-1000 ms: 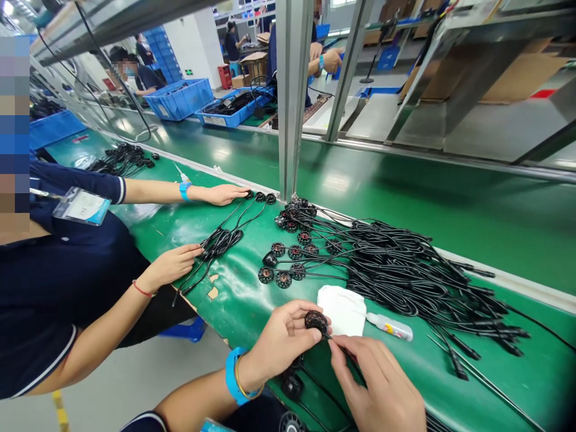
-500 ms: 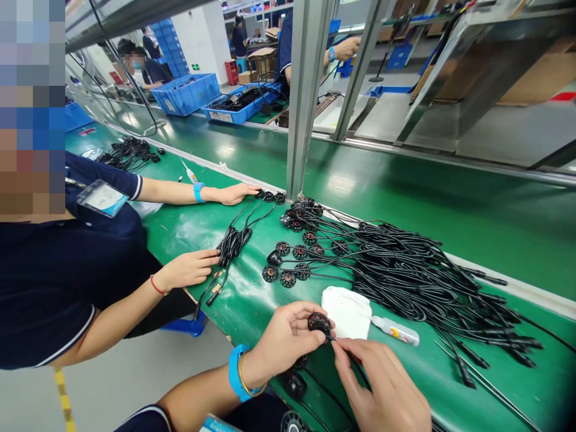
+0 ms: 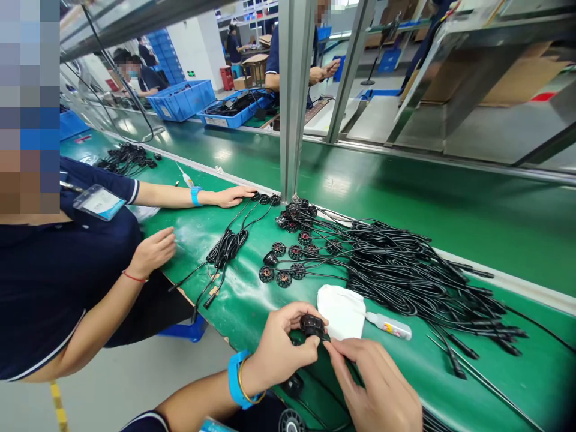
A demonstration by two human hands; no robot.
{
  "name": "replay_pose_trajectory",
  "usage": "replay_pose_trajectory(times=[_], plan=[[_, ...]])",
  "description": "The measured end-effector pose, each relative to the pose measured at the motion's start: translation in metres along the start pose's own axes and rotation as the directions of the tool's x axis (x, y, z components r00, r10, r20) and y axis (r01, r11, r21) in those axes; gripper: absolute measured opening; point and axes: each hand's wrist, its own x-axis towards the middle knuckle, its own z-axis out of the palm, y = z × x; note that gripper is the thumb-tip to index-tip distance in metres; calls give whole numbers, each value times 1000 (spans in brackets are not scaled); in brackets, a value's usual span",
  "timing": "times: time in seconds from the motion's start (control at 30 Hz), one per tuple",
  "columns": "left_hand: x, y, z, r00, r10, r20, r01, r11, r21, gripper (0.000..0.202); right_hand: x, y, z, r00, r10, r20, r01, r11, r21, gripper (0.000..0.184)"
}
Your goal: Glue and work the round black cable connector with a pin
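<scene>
Low in the middle of the head view, my left hand (image 3: 283,345) grips a small round black finned part (image 3: 311,326) between thumb and fingers. My right hand (image 3: 375,381) pinches the black cable (image 3: 326,339) where it leaves that part. The cable runs on under my right hand, partly hidden. Below my left hand, further black round parts (image 3: 293,385) with cables lie at the table edge. A folded white cloth (image 3: 341,311) lies just behind my hands, touching a white bottle (image 3: 389,325) on its right.
A large heap of coiled black cables (image 3: 396,264) fills the right side of the green table (image 3: 245,315); their round heads (image 3: 284,278) point left. Long metal rods (image 3: 483,384) lie at front right. A metal post (image 3: 292,108) rises behind. A co-worker's hand (image 3: 234,196) touches similar parts at left.
The round part in my left hand has tipped, now showing its finned side. The co-worker's nearer hand has drawn back from the cable bundle. The view has shifted slightly.
</scene>
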Motion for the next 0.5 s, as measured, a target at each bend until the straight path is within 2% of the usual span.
replay_pose_trajectory(times=[0.13, 0.27, 0.4, 0.5], plan=[[-5, -1, 1, 985, 171, -24, -164, 972, 168, 41, -2, 0, -3, 1000, 27, -12, -26, 998, 51, 9], [-7, 5, -2, 956, 291, 28, -283, 901, 328, 40, -1, -1, -4, 995, 87, -48, -80, 987, 136, 12], [-4, 14, -8, 939, 321, 126, -345, 864, 368, 37, 1, -3, -6, 983, 167, -69, -147, 962, 229, 11], [-1, 14, -11, 938, 298, 178, -342, 881, 326, 31, 3, -7, -7, 966, 252, -51, -228, 932, 283, 11]])
